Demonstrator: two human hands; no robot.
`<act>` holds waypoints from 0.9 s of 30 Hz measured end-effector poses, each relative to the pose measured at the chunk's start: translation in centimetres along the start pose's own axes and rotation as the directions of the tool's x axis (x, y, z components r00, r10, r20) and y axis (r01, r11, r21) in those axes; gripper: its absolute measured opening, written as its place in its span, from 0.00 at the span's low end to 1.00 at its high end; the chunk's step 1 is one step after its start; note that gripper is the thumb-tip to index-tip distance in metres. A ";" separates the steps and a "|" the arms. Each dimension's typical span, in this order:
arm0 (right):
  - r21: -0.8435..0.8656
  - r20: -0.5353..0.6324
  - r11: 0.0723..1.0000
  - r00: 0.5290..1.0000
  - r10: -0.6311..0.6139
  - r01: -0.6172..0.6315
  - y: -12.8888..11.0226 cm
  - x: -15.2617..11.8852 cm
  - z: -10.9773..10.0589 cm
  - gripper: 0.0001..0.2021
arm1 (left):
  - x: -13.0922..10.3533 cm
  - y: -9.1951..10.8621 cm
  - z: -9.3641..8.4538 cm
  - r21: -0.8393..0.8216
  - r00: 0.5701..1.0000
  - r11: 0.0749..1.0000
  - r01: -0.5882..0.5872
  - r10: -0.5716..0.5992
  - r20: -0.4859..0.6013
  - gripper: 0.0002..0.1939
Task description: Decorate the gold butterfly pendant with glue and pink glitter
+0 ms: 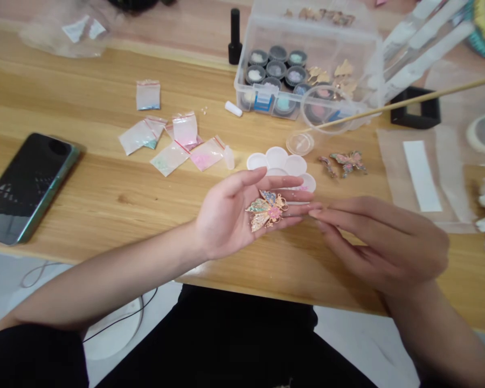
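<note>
My left hand is turned palm up with its fingers stretched out, and it holds a butterfly ornament lying across the palm and finger bases. The ornament has gold edges, glittery blue, green and pale wings, and a pink flower in the middle. My right hand is closed in a pinch at the left fingertips. A thin pale stick-like tool runs from this pinch toward the ornament; its exact kind is unclear. Behind the left fingers lies a white flower-shaped palette with pink bits in one well, partly hidden.
Small plastic bags of coloured bits lie left of the palette. A clear box holds several little pots and gold pieces. A long wooden stick crosses the right side. Another butterfly piece and a phone rest on the table.
</note>
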State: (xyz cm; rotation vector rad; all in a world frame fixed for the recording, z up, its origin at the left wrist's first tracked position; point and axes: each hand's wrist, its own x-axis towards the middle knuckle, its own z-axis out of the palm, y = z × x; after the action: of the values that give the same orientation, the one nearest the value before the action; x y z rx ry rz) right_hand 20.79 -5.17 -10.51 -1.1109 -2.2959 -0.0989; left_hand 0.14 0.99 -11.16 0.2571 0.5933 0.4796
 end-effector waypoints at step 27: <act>-0.037 0.005 0.999 1.000 0.008 -0.008 -0.1 -0.3 0.1 0.07 | -0.1 0.0 0.4 0.029 0.999 0.999 -0.019 0.020 -0.037 0.21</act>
State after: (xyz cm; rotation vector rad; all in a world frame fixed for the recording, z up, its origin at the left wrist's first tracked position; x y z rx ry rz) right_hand 20.79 -5.37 -10.75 -1.1398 -2.3030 -0.1365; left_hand 0.25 0.86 -10.82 0.2825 0.6349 0.4959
